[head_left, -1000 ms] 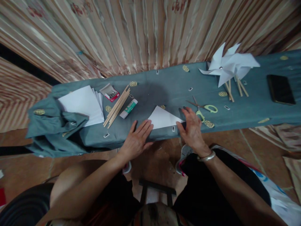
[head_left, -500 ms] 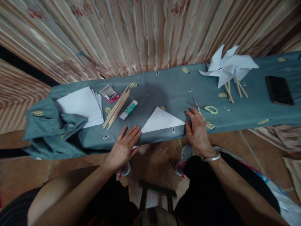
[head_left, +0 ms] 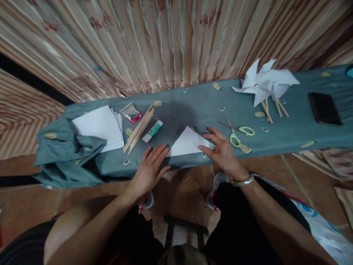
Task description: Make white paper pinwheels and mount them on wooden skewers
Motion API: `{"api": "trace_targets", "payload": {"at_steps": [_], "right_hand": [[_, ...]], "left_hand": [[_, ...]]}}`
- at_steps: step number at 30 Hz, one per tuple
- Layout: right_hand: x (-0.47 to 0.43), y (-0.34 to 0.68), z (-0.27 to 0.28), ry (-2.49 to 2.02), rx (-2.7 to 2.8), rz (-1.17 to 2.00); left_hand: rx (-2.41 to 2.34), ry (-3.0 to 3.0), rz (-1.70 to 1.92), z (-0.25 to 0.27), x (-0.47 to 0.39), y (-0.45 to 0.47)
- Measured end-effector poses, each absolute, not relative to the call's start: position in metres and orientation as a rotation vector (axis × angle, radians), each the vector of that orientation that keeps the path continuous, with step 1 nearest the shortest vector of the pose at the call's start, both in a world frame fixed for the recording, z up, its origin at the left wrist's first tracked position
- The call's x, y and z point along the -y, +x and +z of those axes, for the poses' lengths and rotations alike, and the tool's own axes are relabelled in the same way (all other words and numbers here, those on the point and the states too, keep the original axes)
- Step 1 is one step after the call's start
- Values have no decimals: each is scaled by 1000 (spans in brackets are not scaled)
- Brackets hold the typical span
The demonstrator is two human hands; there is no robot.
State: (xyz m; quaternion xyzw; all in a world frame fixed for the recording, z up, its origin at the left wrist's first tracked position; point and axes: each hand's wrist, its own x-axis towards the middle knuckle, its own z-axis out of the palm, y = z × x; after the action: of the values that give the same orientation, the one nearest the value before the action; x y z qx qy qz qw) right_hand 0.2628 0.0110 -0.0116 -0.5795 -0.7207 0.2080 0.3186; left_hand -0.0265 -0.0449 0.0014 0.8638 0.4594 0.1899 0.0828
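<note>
A white sheet of paper folded into a triangle (head_left: 186, 142) lies on the cloth-covered table near its front edge. My left hand (head_left: 151, 166) rests flat with its fingers stretched out, the fingertips at the paper's left corner. Over the right corner lies my right hand (head_left: 223, 151), its thumb and fingers spread apart on the paper. Just right of that hand are scissors (head_left: 234, 129) with light green handles, their blades apart. A glue stick (head_left: 152, 131) with a green and white label lies beyond my left hand, beside several thin wooden sticks (head_left: 138, 130).
On the left sit a stack of white paper squares (head_left: 99, 125) and a small open box (head_left: 131, 112) of metal pins. White paper pinwheels (head_left: 261, 82) on sticks lie at the back right, near a black phone (head_left: 324, 108). A pleated curtain (head_left: 171, 44) hangs behind the table.
My right hand has moved left from beside the paper's right corner onto it, uncovering the scissors' handle. My left hand stays at the left corner. The view has shifted slightly.
</note>
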Motion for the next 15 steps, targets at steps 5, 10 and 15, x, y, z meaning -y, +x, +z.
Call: {"api": "trace_targets", "payload": {"at_steps": [5, 10, 15], "right_hand": [[-17, 262, -14, -1534, 1886, 586], [-22, 255, -12, -1478, 1852, 648], [-30, 251, 0, -1336, 1669, 756]], "left_hand": [[-1405, 2480, 533, 0, 40, -22], [-1418, 2277, 591, -2, 34, -16], [-1413, 1964, 834, 3, 22, -12]]}}
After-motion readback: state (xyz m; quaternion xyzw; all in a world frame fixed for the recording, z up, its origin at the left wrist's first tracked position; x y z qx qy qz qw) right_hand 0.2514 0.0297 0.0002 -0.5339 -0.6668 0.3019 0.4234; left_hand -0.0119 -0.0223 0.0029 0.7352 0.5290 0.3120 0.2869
